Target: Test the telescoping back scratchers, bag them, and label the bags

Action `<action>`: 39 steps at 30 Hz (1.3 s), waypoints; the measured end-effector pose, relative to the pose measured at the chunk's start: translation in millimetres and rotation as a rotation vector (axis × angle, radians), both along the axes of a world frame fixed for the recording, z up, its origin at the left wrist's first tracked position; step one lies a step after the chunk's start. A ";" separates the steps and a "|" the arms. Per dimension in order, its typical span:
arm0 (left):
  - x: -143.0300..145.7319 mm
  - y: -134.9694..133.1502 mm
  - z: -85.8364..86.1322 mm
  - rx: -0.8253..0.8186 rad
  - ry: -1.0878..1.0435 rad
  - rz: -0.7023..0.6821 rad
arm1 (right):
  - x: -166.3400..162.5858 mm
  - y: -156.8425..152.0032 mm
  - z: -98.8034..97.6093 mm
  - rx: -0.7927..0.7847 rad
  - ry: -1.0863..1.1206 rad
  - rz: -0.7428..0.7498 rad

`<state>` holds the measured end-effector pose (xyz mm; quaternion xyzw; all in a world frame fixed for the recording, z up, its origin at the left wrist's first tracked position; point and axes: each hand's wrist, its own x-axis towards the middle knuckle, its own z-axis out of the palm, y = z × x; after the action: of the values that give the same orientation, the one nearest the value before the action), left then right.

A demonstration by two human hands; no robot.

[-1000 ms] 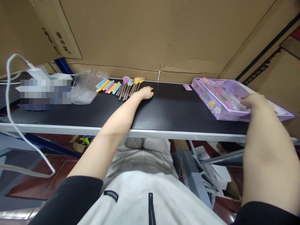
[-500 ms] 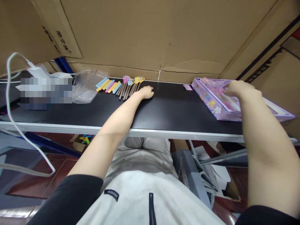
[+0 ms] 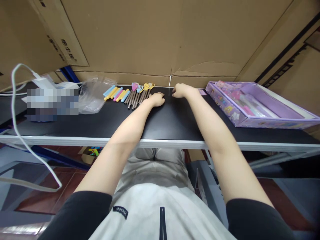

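Observation:
My left hand (image 3: 157, 99) lies low on the black tabletop, fingers loosely spread, with no object visible in it. Just left of it is a row of mini back scratchers (image 3: 137, 95) with dark metal-looking shafts and pink, blue and yellow claw heads; the hand's edge is close against the nearest shafts. My right hand (image 3: 182, 90) hovers by the table's back, a short gap right of the left hand. Its fingers curl downward, and whatever they hold, if anything, is hidden. Blue, yellow and pink sticks (image 3: 117, 93) lie left of the scratchers.
A purple open box (image 3: 240, 122) with clear-wrapped pink and white items stands at the right. A small pink card (image 3: 202, 92) lies beside it. Clear plastic bags (image 3: 92, 96) and a white cable (image 3: 15, 110) are at the left. Cardboard (image 3: 140, 40) walls the back.
My right hand has left the purple box and moved left to the table's middle, near my left hand. My left hand has stayed almost in place.

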<state>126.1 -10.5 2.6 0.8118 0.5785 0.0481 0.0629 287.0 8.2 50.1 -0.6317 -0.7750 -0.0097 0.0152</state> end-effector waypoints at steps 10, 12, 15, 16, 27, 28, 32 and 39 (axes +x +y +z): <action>11.9 -24.9 5.9 0.047 0.127 0.125 | -16.5 -20.9 -54.2 0.015 0.102 -0.074; 14.2 -28.1 7.0 0.010 0.142 0.174 | -14.9 -12.2 -58.6 -0.036 0.127 -0.072; 18.0 -29.7 8.0 -0.042 0.157 0.225 | -16.5 -4.3 -57.8 -0.139 0.123 -0.105; 18.7 -29.5 8.3 -0.052 0.164 0.232 | -17.8 -3.6 -56.2 -0.164 0.120 -0.121; -27.0 -26.4 3.8 0.059 0.172 0.091 | -28.7 -17.5 -35.1 -0.256 0.112 -0.178; -32.4 -25.5 3.3 0.071 0.167 0.070 | -29.4 -18.3 -33.4 -0.269 0.103 -0.181; -49.9 -16.2 1.8 0.065 0.140 0.077 | -28.9 -18.0 -32.7 -0.283 0.087 -0.182; -70.7 -1.9 -0.5 0.009 0.126 0.205 | -13.0 -15.5 -44.1 -0.198 0.150 -0.098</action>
<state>55.4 -12.3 2.1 0.7500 0.6612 0.0059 0.0177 274.0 -7.3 5.9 -0.6662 -0.7370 0.1132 0.0103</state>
